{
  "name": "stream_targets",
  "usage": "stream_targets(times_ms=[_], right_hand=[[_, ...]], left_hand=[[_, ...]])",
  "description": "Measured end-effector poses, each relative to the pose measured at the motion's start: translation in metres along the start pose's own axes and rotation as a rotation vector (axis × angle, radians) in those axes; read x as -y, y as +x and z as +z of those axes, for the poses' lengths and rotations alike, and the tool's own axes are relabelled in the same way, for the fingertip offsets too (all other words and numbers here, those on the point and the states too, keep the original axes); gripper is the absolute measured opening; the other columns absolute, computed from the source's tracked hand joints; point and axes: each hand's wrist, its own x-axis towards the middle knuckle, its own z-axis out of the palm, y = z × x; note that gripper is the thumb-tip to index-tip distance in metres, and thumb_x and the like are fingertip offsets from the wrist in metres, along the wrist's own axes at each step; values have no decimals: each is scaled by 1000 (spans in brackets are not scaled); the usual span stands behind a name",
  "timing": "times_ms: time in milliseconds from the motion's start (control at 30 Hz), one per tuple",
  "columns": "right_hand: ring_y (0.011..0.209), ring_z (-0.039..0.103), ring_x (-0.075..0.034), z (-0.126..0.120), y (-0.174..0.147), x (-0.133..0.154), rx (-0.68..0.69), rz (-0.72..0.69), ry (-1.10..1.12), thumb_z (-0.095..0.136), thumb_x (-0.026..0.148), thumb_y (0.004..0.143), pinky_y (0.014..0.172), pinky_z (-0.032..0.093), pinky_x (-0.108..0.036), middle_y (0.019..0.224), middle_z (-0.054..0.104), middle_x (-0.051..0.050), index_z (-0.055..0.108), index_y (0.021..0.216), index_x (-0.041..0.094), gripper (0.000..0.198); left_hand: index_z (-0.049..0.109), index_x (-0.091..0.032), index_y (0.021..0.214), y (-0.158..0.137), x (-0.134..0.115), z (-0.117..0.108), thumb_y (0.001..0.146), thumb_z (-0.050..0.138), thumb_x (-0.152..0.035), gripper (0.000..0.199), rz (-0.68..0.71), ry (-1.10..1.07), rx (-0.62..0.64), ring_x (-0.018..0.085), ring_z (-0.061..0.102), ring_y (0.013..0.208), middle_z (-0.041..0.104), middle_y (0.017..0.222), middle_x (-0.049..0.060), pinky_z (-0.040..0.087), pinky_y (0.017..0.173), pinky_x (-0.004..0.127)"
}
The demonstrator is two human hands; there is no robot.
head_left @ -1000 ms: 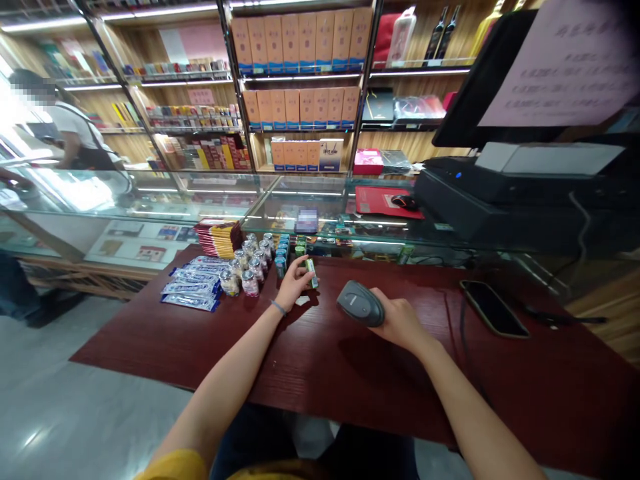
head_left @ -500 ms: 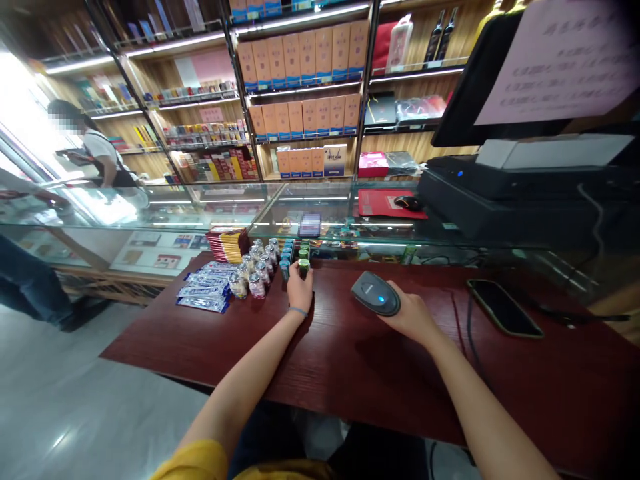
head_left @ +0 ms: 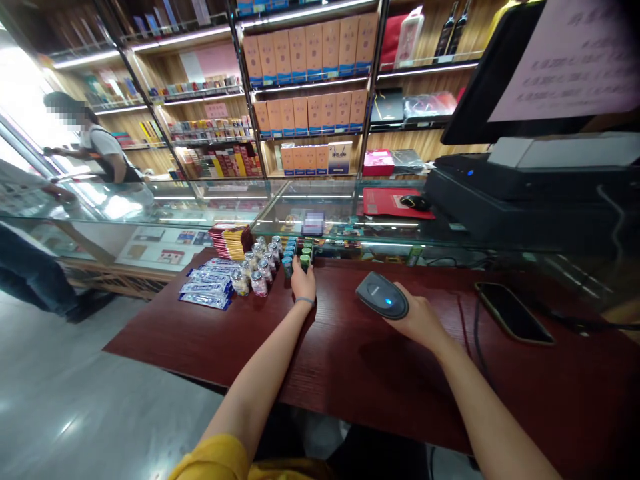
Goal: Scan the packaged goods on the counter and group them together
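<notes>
My left hand [head_left: 303,285] has its thumb and fingers around a small green container [head_left: 305,262], the front one of a row of green ones. Beside it runs a row of small blue containers [head_left: 289,263]. My right hand [head_left: 419,322] is wrapped round the handle of a barcode scanner [head_left: 383,295], held above the table with a blue light glowing on its top. Left of my left hand stand rows of small clear jars [head_left: 260,283] with silver lids. Farther left lie blue-and-white sachets [head_left: 205,290], with a stack of red-and-gold packets [head_left: 230,241] behind them.
The dark red table [head_left: 345,360] meets a glass display counter [head_left: 225,207]. A phone [head_left: 513,312] and cables lie at the right. Behind are a monitor [head_left: 480,80], a mouse [head_left: 414,201] on a red folder, and shelves of boxes. A person [head_left: 117,157] stands at the far left.
The view has shifted slightly. Both hands keep their places, left at the green container, right on the scanner. The person at the far left has stretched an arm forward.
</notes>
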Motion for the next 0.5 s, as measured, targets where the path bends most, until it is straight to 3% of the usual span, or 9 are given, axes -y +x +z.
stream_targets(times_ms=[267,500], right_hand=[[77,79,-32,-2,-1,-1,55,27,23,61,34,79,60,51,-31,79,78,-6,55,107,25,31],[78,79,-33,-3,-1,-3,87,55,25,62,35,76,61,52,-31,79,78,-6,55,109,25,36]], left_hand=[[49,-17,152,7,-2,3,97,60,-25,57,-31,70,27,26,58,137,59,149,15,44,115,33],[53,-19,148,11,9,9,92,64,-20,57,10,-74,-5,30,57,137,62,145,16,42,117,44]])
